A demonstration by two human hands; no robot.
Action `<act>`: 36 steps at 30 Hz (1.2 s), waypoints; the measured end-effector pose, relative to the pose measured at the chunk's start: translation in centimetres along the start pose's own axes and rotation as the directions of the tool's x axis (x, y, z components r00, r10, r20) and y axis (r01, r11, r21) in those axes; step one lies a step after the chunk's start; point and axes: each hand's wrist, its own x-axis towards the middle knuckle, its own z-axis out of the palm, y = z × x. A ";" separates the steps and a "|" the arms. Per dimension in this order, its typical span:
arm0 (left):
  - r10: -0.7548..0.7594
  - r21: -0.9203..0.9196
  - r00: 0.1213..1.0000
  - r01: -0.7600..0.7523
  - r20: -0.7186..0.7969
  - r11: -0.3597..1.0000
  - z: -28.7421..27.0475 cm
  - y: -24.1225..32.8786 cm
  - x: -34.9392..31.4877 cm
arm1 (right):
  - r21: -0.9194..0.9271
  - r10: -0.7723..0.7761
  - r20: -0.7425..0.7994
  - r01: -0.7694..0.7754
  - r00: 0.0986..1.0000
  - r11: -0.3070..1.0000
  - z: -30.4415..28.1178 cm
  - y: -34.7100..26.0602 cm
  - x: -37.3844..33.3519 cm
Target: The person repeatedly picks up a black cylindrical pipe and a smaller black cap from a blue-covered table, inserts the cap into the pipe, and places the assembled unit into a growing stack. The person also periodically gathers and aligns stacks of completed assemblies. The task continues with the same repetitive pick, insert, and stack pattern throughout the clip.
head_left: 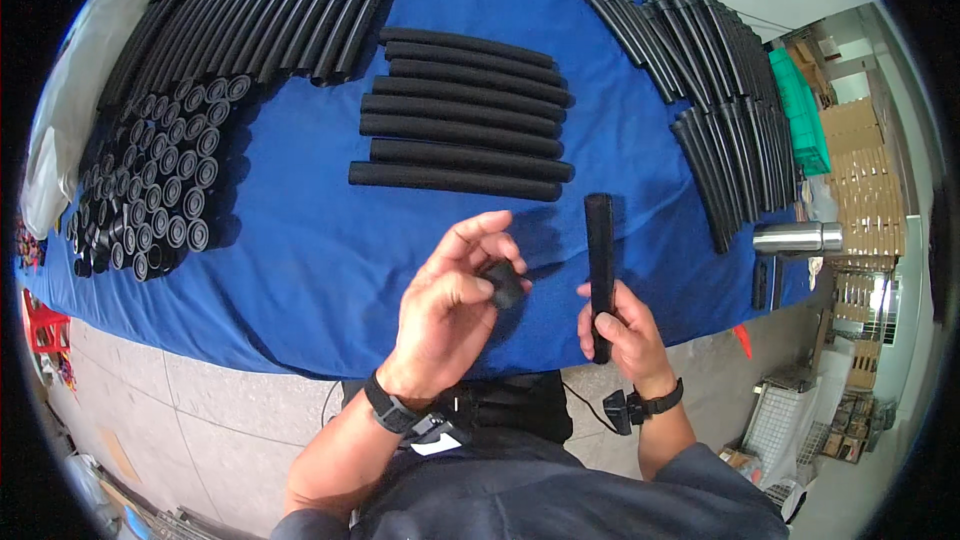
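My left hand pinches a small dark piece, short and roundish, between thumb and fingers; its exact kind is not clear. In my right hand a short black tube stands nearly upright over the near edge of the table, gripped close to its lower end. The two held pieces are apart from each other. Beyond my hands, several black foam sleeves lie in a stack of parallel rows on the blue cloth.
Round black caps cluster on the left, below long rows of black tubes. Tubes with wider ends lie at the right, near a green bin and a steel flask. Cardboard boxes are stacked beyond the table.
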 end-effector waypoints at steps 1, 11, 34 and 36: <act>-0.017 -0.047 0.999 0.015 -0.030 0.999 -0.6 0.1 0.2 | 0.071 0.028 -0.013 -0.027 1.000 0.997 0.1 0.0 -0.1; -0.223 -0.263 0.967 0.248 0.119 0.932 -2.0 -1.7 0.8 | 0.223 0.160 -0.124 -0.130 0.979 0.966 0.4 0.0 -0.1; -0.254 -0.194 0.956 0.280 0.149 0.940 -0.5 -1.6 0.1 | 0.267 0.149 -0.197 -0.094 0.969 0.959 0.3 1.1 0.0; -0.182 -0.176 0.978 0.199 0.105 0.964 -0.4 -0.8 0.5 | 0.289 0.098 -0.154 -0.050 0.983 0.956 0.3 1.1 -0.3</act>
